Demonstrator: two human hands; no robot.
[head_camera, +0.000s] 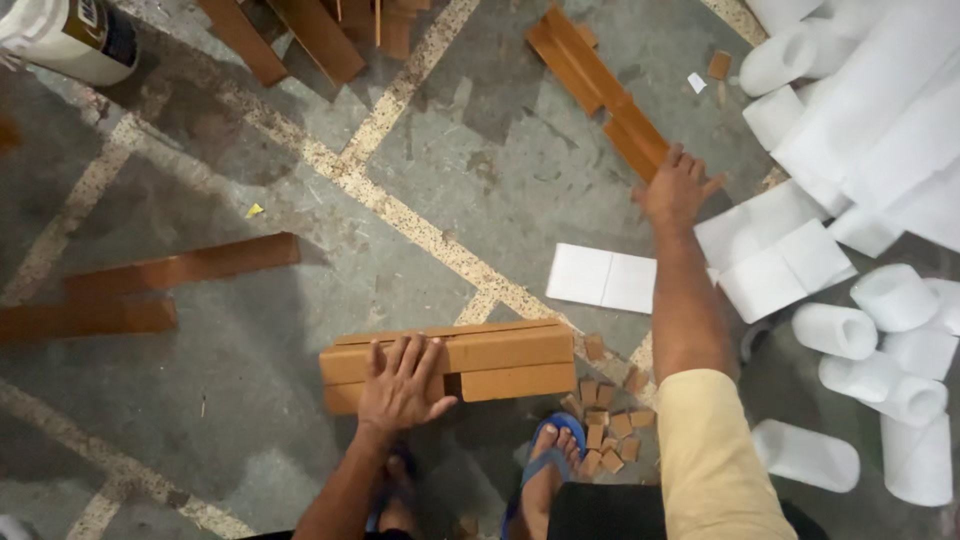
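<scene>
A grey concrete floor (470, 170) crossed by speckled strips bears a stack of brown boards (500, 365) near the bottom, with small brown offcuts (608, 420) just to its right. More boards (600, 85) lie at the top, long strips (150, 285) at the left, and a white bucket (65, 35) in the top left corner. White sheets (605, 278) and white rolls (880, 350) cover the right side.

Bare forearms, no watch/rings seen. Right arm (690, 320) w/ pale yellow short sleeve (715, 450); left arm (345, 485) bare to frame edge. Dark shorts, probably. Blue flip-flop (550, 450) on one foot.
</scene>
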